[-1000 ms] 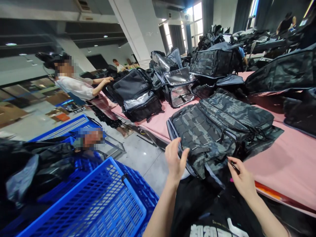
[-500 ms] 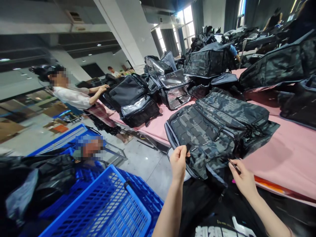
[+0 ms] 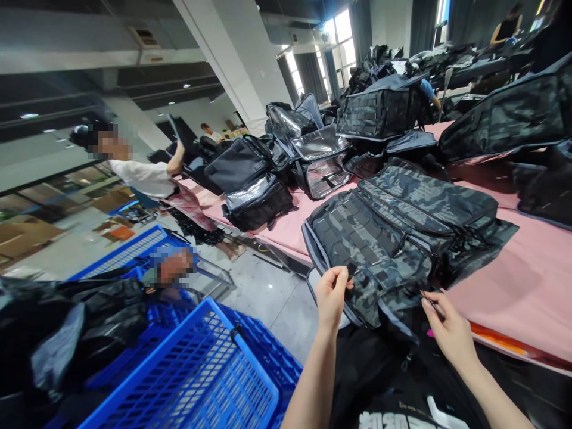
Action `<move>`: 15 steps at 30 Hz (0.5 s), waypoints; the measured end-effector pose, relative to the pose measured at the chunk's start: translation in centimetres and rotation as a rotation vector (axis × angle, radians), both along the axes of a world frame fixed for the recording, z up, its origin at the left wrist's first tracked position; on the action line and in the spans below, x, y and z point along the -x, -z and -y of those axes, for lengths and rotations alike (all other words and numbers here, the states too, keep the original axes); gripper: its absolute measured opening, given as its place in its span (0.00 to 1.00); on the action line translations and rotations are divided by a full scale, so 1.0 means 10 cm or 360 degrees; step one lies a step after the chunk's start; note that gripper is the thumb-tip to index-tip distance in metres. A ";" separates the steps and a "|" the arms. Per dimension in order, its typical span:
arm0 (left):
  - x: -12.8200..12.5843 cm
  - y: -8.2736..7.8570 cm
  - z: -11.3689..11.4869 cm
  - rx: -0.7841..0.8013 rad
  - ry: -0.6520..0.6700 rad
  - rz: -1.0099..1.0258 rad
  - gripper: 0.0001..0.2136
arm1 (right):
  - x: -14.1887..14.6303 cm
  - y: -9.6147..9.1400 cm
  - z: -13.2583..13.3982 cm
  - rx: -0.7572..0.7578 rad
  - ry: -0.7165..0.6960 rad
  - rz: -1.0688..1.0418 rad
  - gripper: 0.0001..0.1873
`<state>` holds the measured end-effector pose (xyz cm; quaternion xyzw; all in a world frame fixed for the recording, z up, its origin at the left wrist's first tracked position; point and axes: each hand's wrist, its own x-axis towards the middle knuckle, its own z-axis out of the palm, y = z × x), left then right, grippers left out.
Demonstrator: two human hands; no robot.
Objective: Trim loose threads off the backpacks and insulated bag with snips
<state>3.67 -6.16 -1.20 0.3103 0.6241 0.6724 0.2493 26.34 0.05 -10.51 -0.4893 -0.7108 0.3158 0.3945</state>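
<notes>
Fingers of my left hand (image 3: 331, 300) pinch a dark tab (image 3: 351, 267) beside the camouflage bag (image 3: 373, 235), at the near edge of the table (image 3: 504, 295); my right hand (image 3: 451, 330) clamps a slim tool (image 3: 434, 307), which could snag fabric if it slips.

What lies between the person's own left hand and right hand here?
In the head view, the near end of the camouflage bag lies between the left hand and right hand, with a grey strip hanging there.

Table (image 3: 518, 298): before you.
Backpack (image 3: 393, 232): on the table's near edge.
Bags (image 3: 378, 113): on the table, behind the backpack.
Crates (image 3: 254, 358): to your left.
Co-worker (image 3: 145, 179): beyond the crates, at the table.
</notes>
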 end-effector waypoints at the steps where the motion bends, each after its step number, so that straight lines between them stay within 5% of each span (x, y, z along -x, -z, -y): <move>1: -0.01 0.00 0.00 0.0000 -0.0011 -0.0020 0.13 | 0.00 0.01 -0.01 -0.0003 -0.0005 -0.0010 0.18; 4: -0.05 0.01 -0.02 0.0006 -0.0070 -0.0138 0.13 | 0.00 0.04 -0.02 -0.0004 0.0000 -0.0032 0.17; 7: -0.16 -0.02 0.00 -0.0044 -0.0104 -0.0642 0.10 | 0.00 0.04 -0.01 -0.0012 0.0009 -0.0043 0.18; 11: -0.29 -0.13 0.06 -0.0100 0.0314 -0.1628 0.07 | -0.01 0.07 0.02 -0.0017 0.0026 -0.0069 0.18; 15: -0.09 -0.26 -0.05 -0.0067 0.0359 -0.1673 0.08 | -0.04 0.24 -0.03 -0.0062 0.0021 -0.0114 0.18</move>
